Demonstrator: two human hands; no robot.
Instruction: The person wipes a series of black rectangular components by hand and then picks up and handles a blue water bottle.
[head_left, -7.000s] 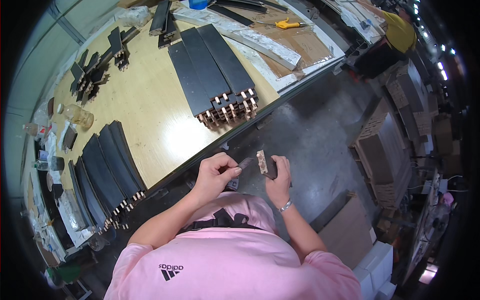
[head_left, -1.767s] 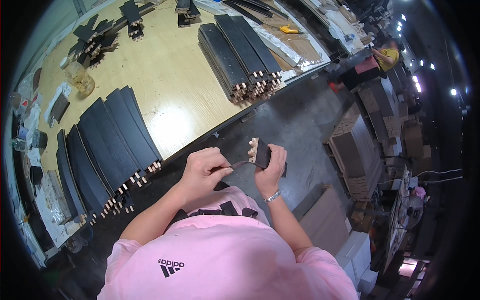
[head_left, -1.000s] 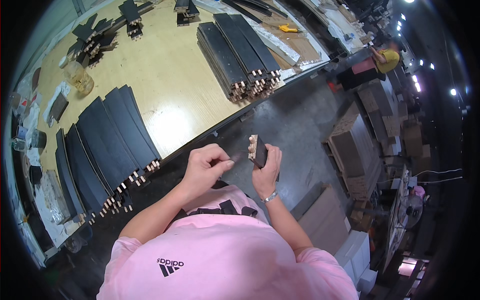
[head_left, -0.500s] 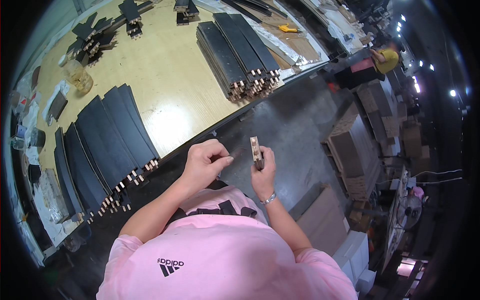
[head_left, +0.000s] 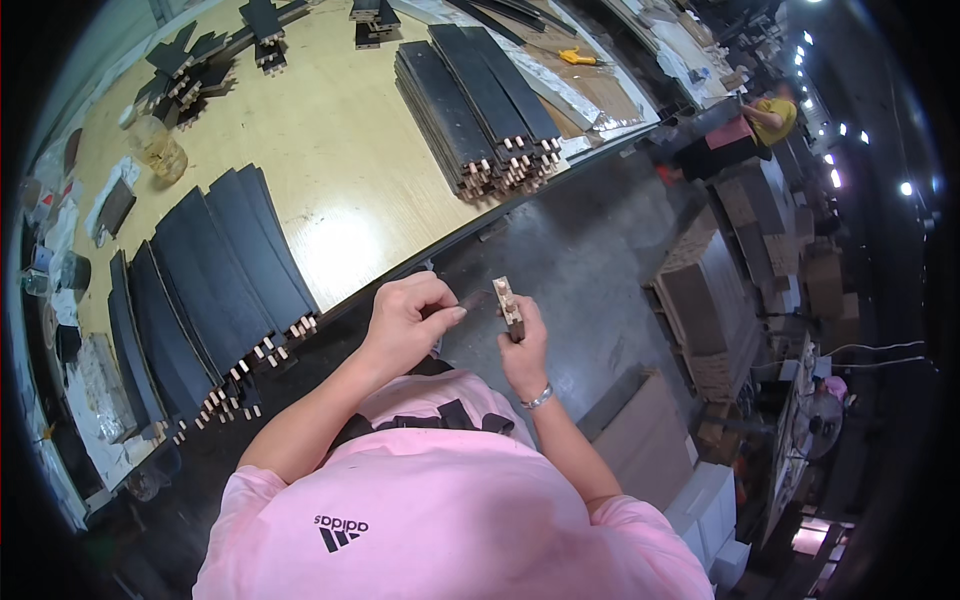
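Observation:
My right hand [head_left: 523, 345] grips a dark wooden board [head_left: 515, 328] with its pale end up; light dowels show in that end face. Left of it, my left hand [head_left: 412, 318] is closed, thumb against the fingers. It pinches a thin brownish thing [head_left: 473, 301], blurred and too small to name, which points toward the board's end. Dark boards with dowels in their ends [head_left: 215, 275] lie fanned along the near left of the table [head_left: 340, 190]. Another stack of dark doweled boards [head_left: 475, 105] sits at the table's right edge.
A jar of yellowish liquid [head_left: 158, 152] stands at the table's left, beyond a small dark block [head_left: 116, 207]. Loose short dark pieces [head_left: 190, 75] lie at the far left. A yellow-handled tool [head_left: 577, 57] lies far right. Stacked panels [head_left: 700, 310] and a person in yellow [head_left: 770, 118] are to the right.
The board in my right hand has tilted slightly, its upper end shifting left. The thin brownish thing in my left hand shows more plainly beside it. The person at the right has moved an arm.

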